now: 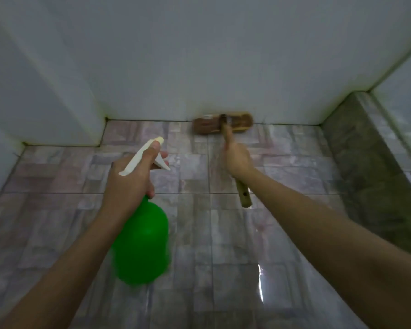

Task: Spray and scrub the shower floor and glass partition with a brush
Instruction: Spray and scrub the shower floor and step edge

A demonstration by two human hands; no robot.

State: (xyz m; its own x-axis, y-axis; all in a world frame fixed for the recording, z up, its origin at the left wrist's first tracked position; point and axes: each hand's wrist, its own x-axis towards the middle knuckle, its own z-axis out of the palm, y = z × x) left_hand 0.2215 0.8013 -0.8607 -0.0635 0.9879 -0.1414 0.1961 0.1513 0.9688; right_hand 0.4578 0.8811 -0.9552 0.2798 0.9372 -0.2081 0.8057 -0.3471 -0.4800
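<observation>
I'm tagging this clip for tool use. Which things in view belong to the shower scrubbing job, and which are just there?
In the job:
- green spray bottle, gripped by the left hand
- brush, its handle gripped by the right hand
- tiled floor

Just there:
- white wall
- grey stone kerb

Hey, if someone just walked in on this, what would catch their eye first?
The bright green spray bottle, gripped by the left hand at its white trigger head, low and left of centre. Next, the brown brush held by the right hand, its head on the tiled floor against the white wall.
</observation>
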